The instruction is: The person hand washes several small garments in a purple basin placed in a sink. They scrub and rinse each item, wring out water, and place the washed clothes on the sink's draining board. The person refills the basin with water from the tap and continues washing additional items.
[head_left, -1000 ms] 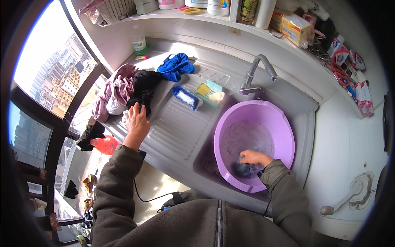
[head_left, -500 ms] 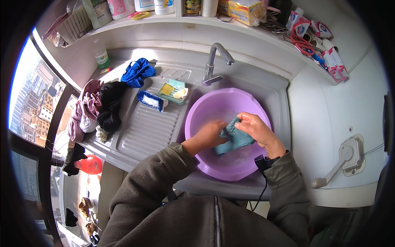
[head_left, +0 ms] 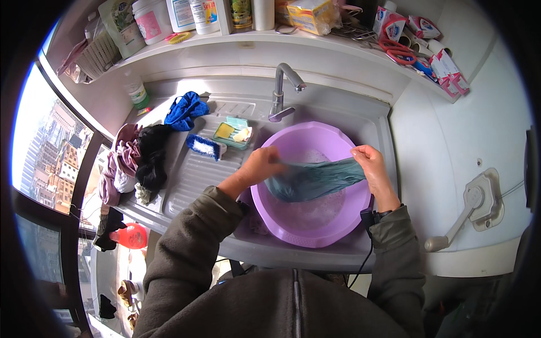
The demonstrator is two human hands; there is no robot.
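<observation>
A wet teal cloth (head_left: 313,181) is stretched sideways over the purple basin (head_left: 315,239), which stands in the grey sink and holds soapy water. At the cloth's left end, my left hand (head_left: 264,164) grips it, its fingertips blurred by motion. My right hand (head_left: 373,167) pinches the opposite end near the basin's right rim. The cloth sags between the two hands, its lower edge close to the suds. Its exact kind cannot be made out.
Behind the basin rises a grey faucet (head_left: 280,93). On the ribbed drainboard lie a blue-and-white scrub brush (head_left: 205,147), a soap dish (head_left: 232,134), a blue cloth (head_left: 186,110) and heaped dark and pink laundry (head_left: 149,155). A shelf (head_left: 253,38) with bottles and boxes runs above.
My hands have moved apart, the left one leftward and the right one slightly right and up. The teal cloth, bunched between them before, is now pulled out long.
</observation>
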